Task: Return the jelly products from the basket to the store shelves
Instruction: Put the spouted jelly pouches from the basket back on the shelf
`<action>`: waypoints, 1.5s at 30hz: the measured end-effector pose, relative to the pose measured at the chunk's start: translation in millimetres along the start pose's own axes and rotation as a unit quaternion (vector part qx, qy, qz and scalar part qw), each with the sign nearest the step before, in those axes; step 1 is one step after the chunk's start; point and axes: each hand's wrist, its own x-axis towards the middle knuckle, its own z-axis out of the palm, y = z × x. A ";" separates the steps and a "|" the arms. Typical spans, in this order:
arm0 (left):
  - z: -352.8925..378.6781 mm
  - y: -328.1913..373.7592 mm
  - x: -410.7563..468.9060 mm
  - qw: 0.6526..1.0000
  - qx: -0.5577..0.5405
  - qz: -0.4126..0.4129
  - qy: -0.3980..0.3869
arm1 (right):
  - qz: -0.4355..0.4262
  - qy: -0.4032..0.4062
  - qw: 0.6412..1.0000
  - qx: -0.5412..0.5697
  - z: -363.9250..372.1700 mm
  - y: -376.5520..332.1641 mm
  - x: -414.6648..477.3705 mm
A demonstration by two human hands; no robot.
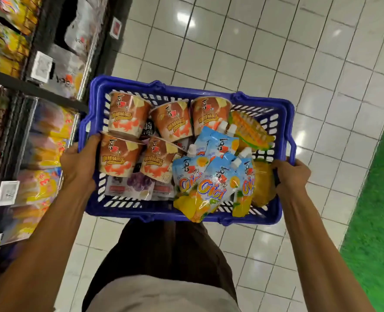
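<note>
I see the blue basket (141, 212) full of jelly products. Five brown cups (128, 115) lie on their sides from 9 to 12 o'clock inside. Blue Cici pouches (211, 183) with white spouts pile at 5 o'clock. At 7 o'clock grape packets (137, 185) lie flat. The store shelves (28, 87) stand at its 9 o'clock.

The blue basket (284, 122) is moulded plastic with slotted walls. Its Cici jelly pouches (211, 188) are glossy printed film with white plastic spouts; the brown jelly cups (128, 115) look smooth. Glazed white floor tiles (276, 52) shine. Shelf bags (49, 140) are shiny film.
</note>
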 end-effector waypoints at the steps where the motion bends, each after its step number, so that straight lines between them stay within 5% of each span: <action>1: 3.5 9.1 -1.2 1.000 -0.006 -0.007 0.005 | -0.005 -0.003 1.000 -0.007 1.6 -20.0 0.7; 15: 98.9 90.7 51.3 0.961 -0.081 -0.213 0.155 | -0.084 -0.083 0.980 -0.160 137.5 -291.3 89.0; 25: 203.0 64.4 87.3 0.873 -0.209 -0.350 0.266 | -0.184 -0.260 0.880 -0.353 331.4 -430.6 180.7; 33: 255.7 -13.4 175.5 0.767 -0.393 -0.445 0.242 | -0.198 -0.316 0.841 -0.391 501.9 -418.6 200.6; 45: 295.4 -103.9 316.6 0.759 -0.415 -0.417 0.278 | -0.179 -0.356 0.795 -0.457 675.0 -330.3 259.1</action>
